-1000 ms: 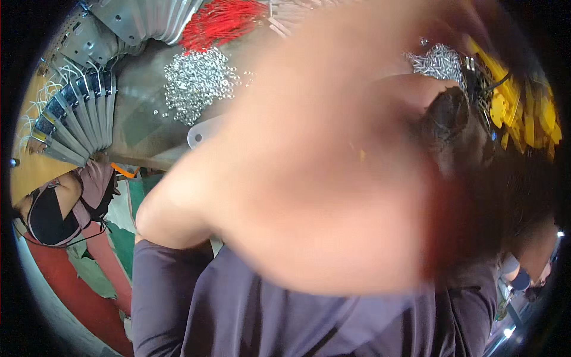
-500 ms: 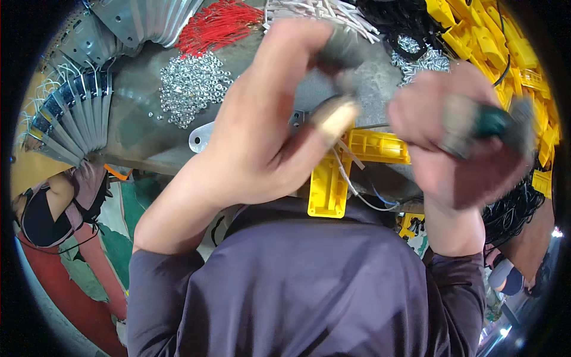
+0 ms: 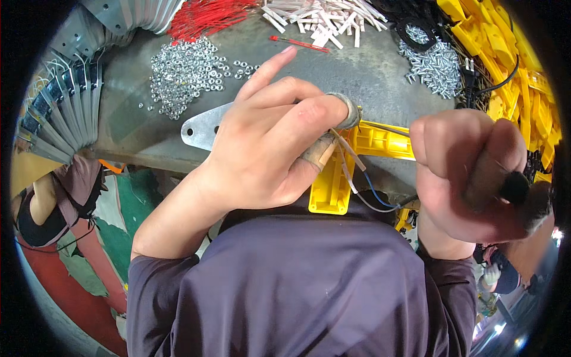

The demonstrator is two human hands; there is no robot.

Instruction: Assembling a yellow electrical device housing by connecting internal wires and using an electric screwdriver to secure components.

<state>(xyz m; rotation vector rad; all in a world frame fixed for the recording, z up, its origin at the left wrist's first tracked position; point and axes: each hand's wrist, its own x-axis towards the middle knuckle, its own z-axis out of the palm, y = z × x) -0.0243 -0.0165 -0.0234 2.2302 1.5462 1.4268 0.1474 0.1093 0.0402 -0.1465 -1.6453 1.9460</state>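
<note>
My left hand [image 3: 270, 140] rests on an L-shaped yellow plastic part [image 3: 333, 187] at the near edge of the grey workbench [image 3: 369, 65]. Its taped thumb and forefinger pinch thin wires [image 3: 351, 157] that run out of the part; a blue wire and a grey one loop to the right. My right hand [image 3: 467, 175] is clenched around a dark-handled tool [image 3: 523, 190] just right of the part. The tool's tip is hidden by the fist.
A flat metal plate [image 3: 202, 128] with holes lies under my left wrist. On the bench lie a heap of silver nuts [image 3: 184, 71], red wires [image 3: 205, 15], white sleeves [image 3: 321, 15], screws [image 3: 434, 59] and many yellow parts [image 3: 523, 65]. Metal brackets [image 3: 59, 113] fan out at left.
A blurred arm blocked the view a second ago and has cleared. Both hands have since come down lower onto the yellow part, and the left fingers now pinch the wires.
</note>
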